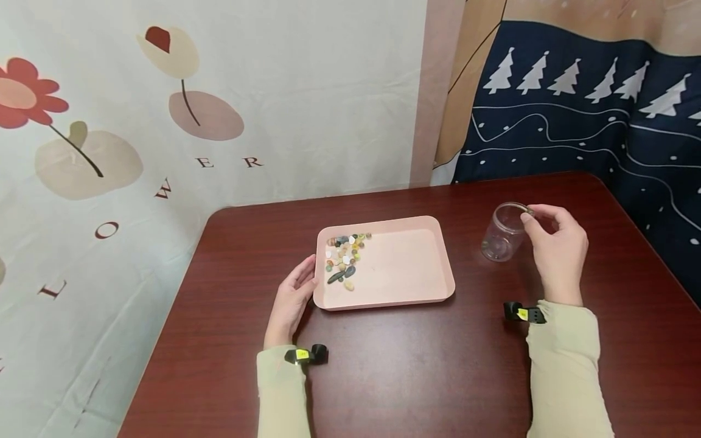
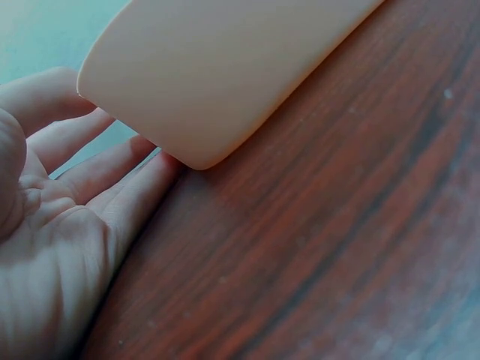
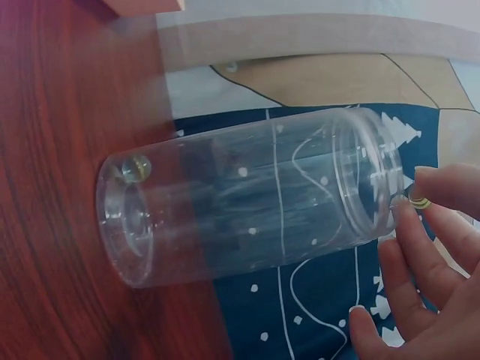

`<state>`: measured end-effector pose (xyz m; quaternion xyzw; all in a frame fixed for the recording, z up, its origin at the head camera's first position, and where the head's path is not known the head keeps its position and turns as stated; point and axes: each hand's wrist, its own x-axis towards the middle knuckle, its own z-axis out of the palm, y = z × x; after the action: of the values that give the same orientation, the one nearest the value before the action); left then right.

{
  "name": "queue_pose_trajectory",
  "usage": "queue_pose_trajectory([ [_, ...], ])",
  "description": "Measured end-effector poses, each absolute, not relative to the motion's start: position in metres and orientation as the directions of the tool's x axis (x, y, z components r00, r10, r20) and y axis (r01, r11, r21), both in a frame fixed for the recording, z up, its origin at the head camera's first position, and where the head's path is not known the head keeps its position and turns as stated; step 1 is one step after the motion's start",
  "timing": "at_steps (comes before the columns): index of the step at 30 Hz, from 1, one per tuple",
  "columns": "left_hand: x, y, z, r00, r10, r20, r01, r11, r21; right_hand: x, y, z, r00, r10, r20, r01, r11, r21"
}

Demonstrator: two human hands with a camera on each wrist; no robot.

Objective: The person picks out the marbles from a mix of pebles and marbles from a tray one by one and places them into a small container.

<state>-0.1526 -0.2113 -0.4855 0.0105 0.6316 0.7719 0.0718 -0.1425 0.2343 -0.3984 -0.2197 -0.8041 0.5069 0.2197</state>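
Observation:
At the right, my right hand (image 1: 558, 246) pinches a small glass marble (image 3: 420, 202) with a yellow-green streak at the rim of a clear jar (image 1: 501, 234). The jar stands upright on the table, and another clear marble (image 3: 136, 168) lies at its bottom. My left hand (image 1: 290, 304) rests against the left end of a pink tray (image 1: 400, 261), its fingers fairly straight along the outer wall. In the left wrist view, fingertips (image 2: 166, 159) touch the tray's edge. Marbles and small stones (image 1: 346, 258) in several colours lie gathered at the tray's left side.
The dark red-brown table (image 1: 405, 365) carries the tray near its middle and the jar to the right. A pale flower-print cloth (image 1: 306, 109) hangs behind the table. A navy cloth with white trees (image 1: 569, 121) hangs at the right.

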Motion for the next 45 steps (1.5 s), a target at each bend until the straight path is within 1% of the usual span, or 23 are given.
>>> queue_pose_trajectory([
  [11, -0.153, -0.211, -0.484, -0.988, 0.130, -0.084, -0.110, -0.209, 0.972, -0.145, 0.242, -0.407, -0.796, 0.587, 0.147, 0.146, 0.421, -0.895],
  [20, -0.152, -0.211, -0.483, -0.988, 0.127, -0.083, -0.108, -0.206, 0.973, -0.144, 0.244, -0.407, -0.817, 0.572, 0.076, 0.188, 0.387, -0.903],
  [25, -0.152, -0.211, -0.482, -0.988, 0.133, -0.079, -0.105, -0.199, 0.974, -0.143, 0.243, -0.407, -0.827, 0.558, 0.066, 0.197, 0.398, -0.896],
  [45, -0.152, -0.211, -0.486, -0.990, 0.132, -0.050, -0.075, -0.191, 0.979, -0.140, 0.246, -0.406, -0.850, 0.525, 0.034, 0.186, 0.359, -0.915],
])
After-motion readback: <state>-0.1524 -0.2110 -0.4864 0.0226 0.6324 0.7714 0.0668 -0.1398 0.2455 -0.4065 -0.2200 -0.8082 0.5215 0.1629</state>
